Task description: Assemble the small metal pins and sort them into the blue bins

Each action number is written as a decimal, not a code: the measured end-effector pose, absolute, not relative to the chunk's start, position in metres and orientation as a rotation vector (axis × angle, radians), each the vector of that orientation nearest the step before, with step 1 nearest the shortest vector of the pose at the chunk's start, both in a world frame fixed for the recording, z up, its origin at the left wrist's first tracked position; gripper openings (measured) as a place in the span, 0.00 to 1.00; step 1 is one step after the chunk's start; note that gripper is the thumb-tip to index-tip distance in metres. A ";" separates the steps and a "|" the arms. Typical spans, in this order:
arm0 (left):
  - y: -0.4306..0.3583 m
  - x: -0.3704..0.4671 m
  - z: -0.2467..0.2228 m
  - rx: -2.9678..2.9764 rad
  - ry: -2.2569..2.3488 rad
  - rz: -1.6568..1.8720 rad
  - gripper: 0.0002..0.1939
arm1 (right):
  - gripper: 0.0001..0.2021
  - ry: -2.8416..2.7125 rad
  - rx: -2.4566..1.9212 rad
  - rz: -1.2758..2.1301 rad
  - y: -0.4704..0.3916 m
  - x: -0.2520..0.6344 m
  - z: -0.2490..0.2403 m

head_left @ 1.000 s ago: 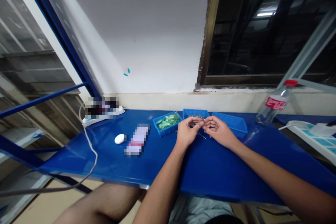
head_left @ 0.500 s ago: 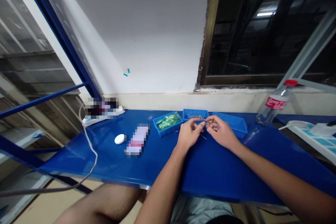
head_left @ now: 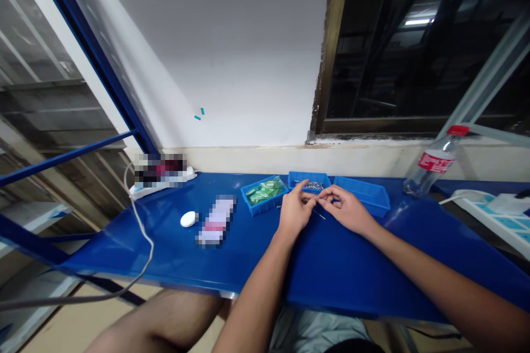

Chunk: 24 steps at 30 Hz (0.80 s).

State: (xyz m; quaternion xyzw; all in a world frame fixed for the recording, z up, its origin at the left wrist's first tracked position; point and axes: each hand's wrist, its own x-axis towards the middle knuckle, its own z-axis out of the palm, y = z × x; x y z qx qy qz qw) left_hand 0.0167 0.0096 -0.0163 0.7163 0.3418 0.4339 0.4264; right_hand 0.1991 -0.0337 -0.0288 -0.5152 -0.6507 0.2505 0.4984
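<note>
My left hand point(head_left: 296, 210) and my right hand point(head_left: 344, 209) meet above the blue table, just in front of the blue bins. Both are pinched closed, fingertips touching, though the left index finger sticks up. Whatever lies between the fingertips is too small to make out. Just below them is a thin metal piece point(head_left: 319, 214), apparently on the table. Behind the hands, the middle blue bin point(head_left: 296, 176) holds several slim shiny metal parts point(head_left: 315, 185). Left of it, another blue bin point(head_left: 265, 209) contains green packets point(head_left: 265, 190). A third blue bin point(head_left: 375, 193) sits behind my right hand.
On the table's left side lie a white round object point(head_left: 188, 219) and a blurred-out flat object point(head_left: 217, 220). A red-capped plastic bottle point(head_left: 434, 162) stands at the back right. Power strips point(head_left: 182, 177) occupy both ends; a grey cable point(head_left: 144, 231) hangs at left.
My right fingers have come down and left to meet my left fingertips. The left index finger has lifted. More of the metal parts in the middle bin now show.
</note>
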 end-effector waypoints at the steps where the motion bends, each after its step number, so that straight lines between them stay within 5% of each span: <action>1: 0.010 0.016 -0.016 1.803 0.859 1.080 0.31 | 0.13 -1.560 -1.239 0.649 -0.034 0.200 -0.029; 12: 0.006 0.019 -0.015 1.978 0.815 1.092 0.27 | 0.18 -1.545 -1.338 0.622 -0.036 0.203 -0.020; 24: 0.014 0.022 -0.015 1.480 0.605 1.242 0.28 | 0.20 -1.668 -1.283 0.769 -0.034 0.201 -0.027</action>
